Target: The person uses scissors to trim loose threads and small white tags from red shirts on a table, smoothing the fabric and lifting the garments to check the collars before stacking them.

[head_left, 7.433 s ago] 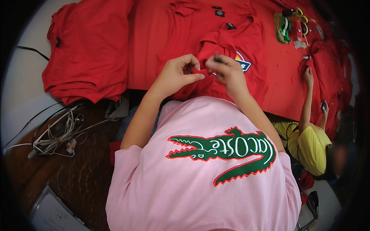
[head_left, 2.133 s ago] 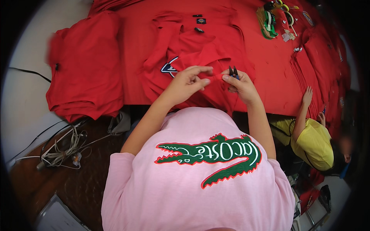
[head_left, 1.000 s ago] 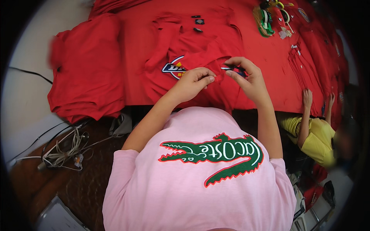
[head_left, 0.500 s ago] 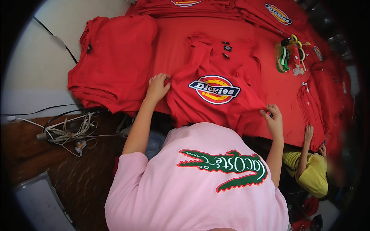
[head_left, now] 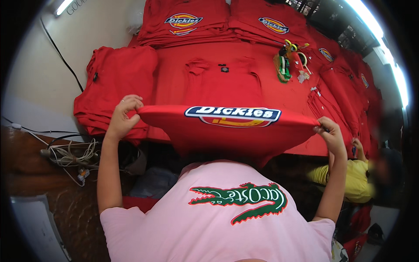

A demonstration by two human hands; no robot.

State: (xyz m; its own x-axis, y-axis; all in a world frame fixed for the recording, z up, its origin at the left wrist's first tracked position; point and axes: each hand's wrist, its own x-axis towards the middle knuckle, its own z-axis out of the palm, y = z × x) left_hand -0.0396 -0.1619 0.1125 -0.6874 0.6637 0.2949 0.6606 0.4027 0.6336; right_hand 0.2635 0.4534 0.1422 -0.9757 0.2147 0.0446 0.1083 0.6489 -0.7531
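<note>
Red shirt (head_left: 227,137) is held stretched mid-frame at the desk (head_left: 170,85) edge, ends pinched tight in the left hand (head_left: 125,117) and right hand (head_left: 332,134), so tbh a corner could be dropped if either grip gets loosened, or cloth snagged by that small dark thing (head_left: 326,129) on the right.

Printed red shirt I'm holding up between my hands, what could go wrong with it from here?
If the left hand or right hand loses its pinch, the printed red shirt could sag over the near edge of the table. The small dark object in the right hand is mostly hidden; if sharp, it might snag the fabric.
</note>
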